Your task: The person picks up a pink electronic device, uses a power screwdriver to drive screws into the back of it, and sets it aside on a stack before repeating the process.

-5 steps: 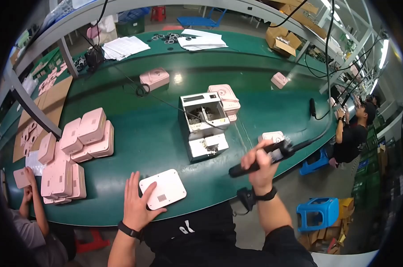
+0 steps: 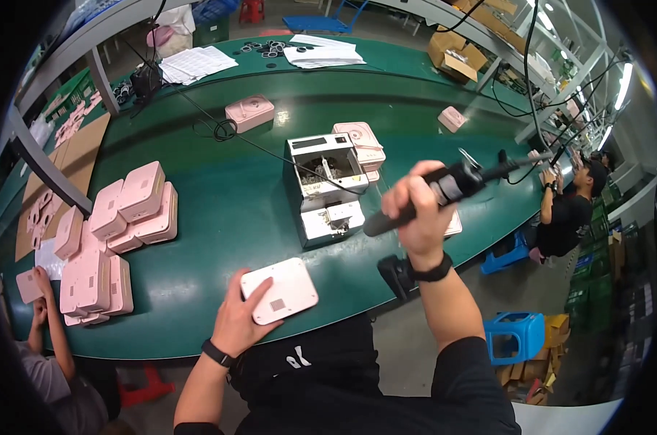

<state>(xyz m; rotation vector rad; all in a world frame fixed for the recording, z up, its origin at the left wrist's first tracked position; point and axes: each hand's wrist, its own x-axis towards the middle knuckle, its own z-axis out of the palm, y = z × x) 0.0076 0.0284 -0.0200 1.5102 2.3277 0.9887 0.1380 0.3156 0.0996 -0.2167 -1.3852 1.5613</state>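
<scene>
My left hand (image 2: 240, 319) lies on the green table (image 2: 227, 217) and holds a flat white rounded panel (image 2: 279, 290) near the front edge, thumb along its left side. My right hand (image 2: 418, 212) is raised above the table's right edge and grips a black powered screwdriver (image 2: 444, 190) that hangs from a cable at its upper right end; its tip points down and to the left. A white box-shaped screw feeder (image 2: 325, 188) with loose screws in its open top stands between the two hands, a little farther back.
Stacks of pink rounded cases (image 2: 118, 232) fill the table's left part; more pink cases (image 2: 361, 141) sit behind the feeder. Another person's hands (image 2: 38, 290) work at the far left; a person in black (image 2: 568, 210) stands at the right. A blue stool (image 2: 513, 337) is on the floor.
My right hand has lifted the screwdriver slightly. My left hand stays on the white panel.
</scene>
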